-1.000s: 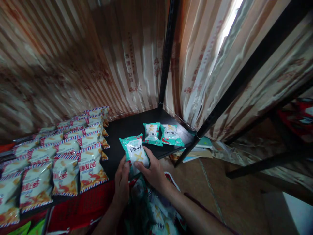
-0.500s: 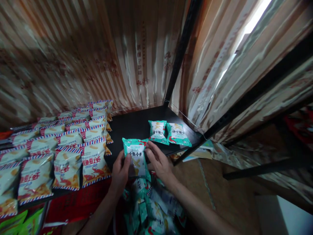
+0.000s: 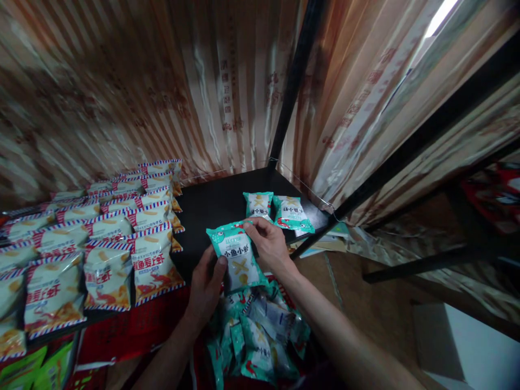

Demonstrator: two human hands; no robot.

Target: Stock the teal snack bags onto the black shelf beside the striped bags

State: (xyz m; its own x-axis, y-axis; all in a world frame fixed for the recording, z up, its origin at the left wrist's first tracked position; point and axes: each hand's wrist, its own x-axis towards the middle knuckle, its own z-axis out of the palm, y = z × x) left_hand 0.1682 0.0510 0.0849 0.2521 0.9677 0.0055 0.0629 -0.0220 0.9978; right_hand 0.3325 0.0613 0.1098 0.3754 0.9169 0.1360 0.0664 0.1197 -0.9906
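Note:
A teal and white snack bag (image 3: 239, 259) is held up between both hands, its printed front toward me. My left hand (image 3: 208, 281) grips its left side with the thumb on the front. My right hand (image 3: 270, 244) pinches its top right corner. Behind it on the black shelf (image 3: 207, 200) lie two matching bags, one on the left (image 3: 258, 206) and one on the right (image 3: 293, 213). Below my hands is a heap of more teal bags (image 3: 260, 346), partly hidden by my right forearm.
Rows of white snack bags with red and blue striped edges (image 3: 152, 265) fill the shelf's left part. Black metal posts (image 3: 290, 92) frame the shelf, with striped curtains (image 3: 182, 97) behind. A white box (image 3: 475, 346) stands at lower right; green packets (image 3: 44, 368) lie at lower left.
My right hand has moved to the bag's top right corner and now pinches it. The bag has tilted and shifted slightly right. The view has shifted a little.

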